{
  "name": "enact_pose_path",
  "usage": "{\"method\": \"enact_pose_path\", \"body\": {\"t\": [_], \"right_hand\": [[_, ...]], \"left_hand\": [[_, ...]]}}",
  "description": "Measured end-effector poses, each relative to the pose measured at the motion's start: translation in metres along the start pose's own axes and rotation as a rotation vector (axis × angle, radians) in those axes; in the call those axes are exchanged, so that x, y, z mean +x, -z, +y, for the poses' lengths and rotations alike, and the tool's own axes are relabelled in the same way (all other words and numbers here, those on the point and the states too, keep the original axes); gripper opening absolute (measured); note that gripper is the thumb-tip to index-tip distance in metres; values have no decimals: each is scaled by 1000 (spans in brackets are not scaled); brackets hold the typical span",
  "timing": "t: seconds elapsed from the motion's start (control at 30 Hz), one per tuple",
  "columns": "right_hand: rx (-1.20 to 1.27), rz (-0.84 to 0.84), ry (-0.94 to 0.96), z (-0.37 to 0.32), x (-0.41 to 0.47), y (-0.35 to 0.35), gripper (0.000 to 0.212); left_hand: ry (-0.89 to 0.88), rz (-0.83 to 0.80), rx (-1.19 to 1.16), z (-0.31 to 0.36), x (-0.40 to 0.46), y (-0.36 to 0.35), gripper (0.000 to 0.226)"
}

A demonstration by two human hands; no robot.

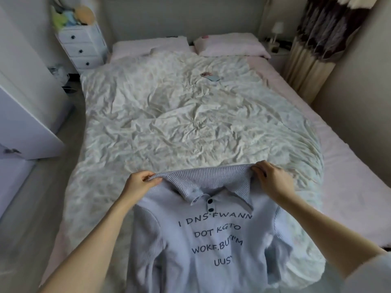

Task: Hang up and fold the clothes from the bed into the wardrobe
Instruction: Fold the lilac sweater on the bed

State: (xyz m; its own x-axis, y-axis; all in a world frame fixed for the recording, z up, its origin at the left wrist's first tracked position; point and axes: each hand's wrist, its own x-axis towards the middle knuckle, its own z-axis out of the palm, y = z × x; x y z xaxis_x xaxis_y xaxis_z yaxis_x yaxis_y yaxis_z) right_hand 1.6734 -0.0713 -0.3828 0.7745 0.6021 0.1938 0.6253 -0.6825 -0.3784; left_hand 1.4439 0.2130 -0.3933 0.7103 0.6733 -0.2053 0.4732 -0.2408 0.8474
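Rumpled pale bedding covers the bed [169,115], which fills most of the room, with an open white wardrobe door [27,123] at the far left and a small chest of drawers [81,47] behind it near the headboard.

At the foot of the bed, the left hand [138,182] pinches the left end of the ribbed collar of a light blue knit polo sweater [203,240], fingers curled over the fabric. The sweater hangs from that collar toward the person, its printed front facing up, lower body draped over the bed's near edge. The right hand [273,178] grips the other end of the collar the same way, so the collar is stretched taut between the two hands.

Further right and well apart, a phone [211,76] lies on the duvet near the pillows [228,46], with a patterned curtain [317,39] beyond.

The likely risk is the knit itself: held only by the collar, its weight could pull the ribbing out of shape, and a loose pinch on either side would let one shoulder drop and twist the garment before it is folded or hung. The sleeves, bunched beneath the body, may also fold in crooked. The open door sits close enough to catch a trailing hem on the way to the wardrobe.
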Motion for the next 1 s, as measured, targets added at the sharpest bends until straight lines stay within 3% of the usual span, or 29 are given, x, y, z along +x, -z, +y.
{"method": "enact_pose_path", "body": {"t": [0.1, 0.2, 0.27, 0.33, 0.43, 0.6, 0.73, 0.8, 0.9, 1.0], "right_hand": [[-63, -103, -49, 10, 58, -56, 27], [-95, -151, -117, 21, 96, -100, 30], [-119, -201, -188, 30, 114, -131, 31], [-161, -271, -301, 37, 125, -160, 31], [-148, -350, -414, 41, 126, -192, 37], [157, -500, -273, 32, 106, -222, 43], [-111, -694, -156, 26, 101, -239, 79], [-231, -725, -90, 20, 100, -246, 84], [-255, -749, -126, 14, 106, -258, 65], [32, -633, -428, 9, 132, -257, 30]], "left_hand": [[92, -72, -9, -24, 71, -17, 17], [135, -119, -14, -48, 125, -31, 41], [189, -110, 30, -68, 157, -44, 34], [272, -49, 165, -89, 185, -62, 14], [366, 4, 393, -108, 203, -91, 31], [12, -196, 455, -126, 201, -126, 48], [-190, -366, 555, -128, 213, -142, 57], [-231, -394, 631, -129, 216, -148, 57], [-319, -323, 777, -130, 219, -156, 41], [-332, -240, 699, -125, 225, -159, 21]]}}
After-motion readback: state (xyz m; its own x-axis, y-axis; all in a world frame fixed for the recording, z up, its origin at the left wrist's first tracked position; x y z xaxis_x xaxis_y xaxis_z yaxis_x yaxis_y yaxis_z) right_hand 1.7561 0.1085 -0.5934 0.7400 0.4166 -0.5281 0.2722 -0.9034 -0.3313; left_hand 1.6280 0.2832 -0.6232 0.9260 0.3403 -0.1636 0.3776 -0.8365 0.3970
